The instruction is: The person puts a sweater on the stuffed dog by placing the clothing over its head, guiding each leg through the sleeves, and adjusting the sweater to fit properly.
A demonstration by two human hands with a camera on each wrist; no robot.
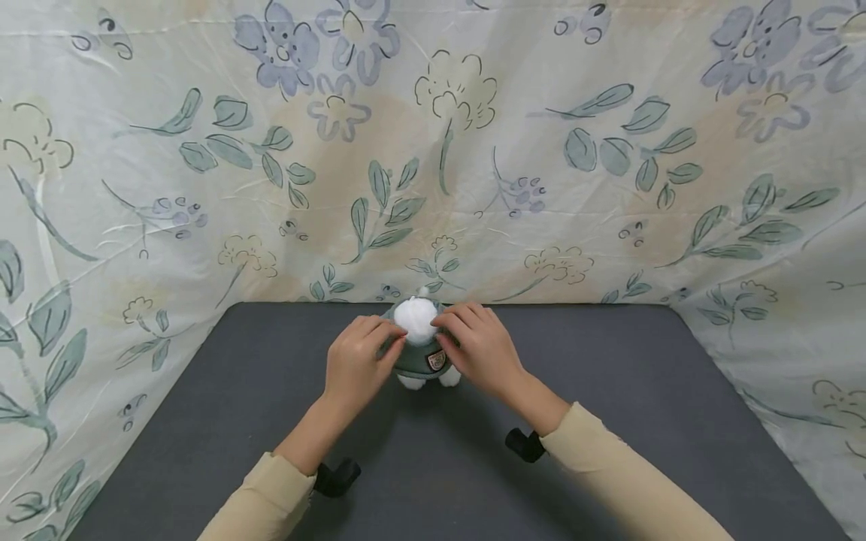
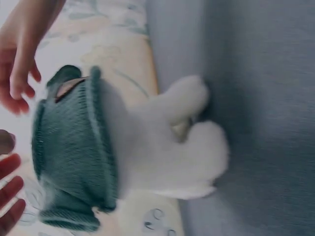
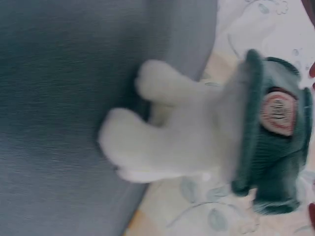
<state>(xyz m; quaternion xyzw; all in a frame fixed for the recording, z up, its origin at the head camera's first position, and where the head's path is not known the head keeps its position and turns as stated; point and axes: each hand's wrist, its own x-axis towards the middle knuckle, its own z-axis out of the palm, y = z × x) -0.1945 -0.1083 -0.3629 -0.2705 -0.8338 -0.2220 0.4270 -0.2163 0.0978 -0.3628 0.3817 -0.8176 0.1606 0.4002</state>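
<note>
Two cream sleeves [image 1: 629, 481] are reaching over the dark desk [image 1: 203, 421]. The left hand [image 1: 355, 368] and right hand [image 1: 482, 347] are gripping a white plush toy [image 1: 416, 319] in a green sweater [image 2: 74, 157], standing upright, feet toward the person. Wrist views are showing its legs [image 3: 147, 132] and badge [image 3: 278, 113]. Behind, a flowered cloth [image 1: 433, 150] is hanging.

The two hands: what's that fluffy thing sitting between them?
A white plush toy in a green knitted sweater, seen in the head view. The left hand and right hand touch it from either side.
</note>
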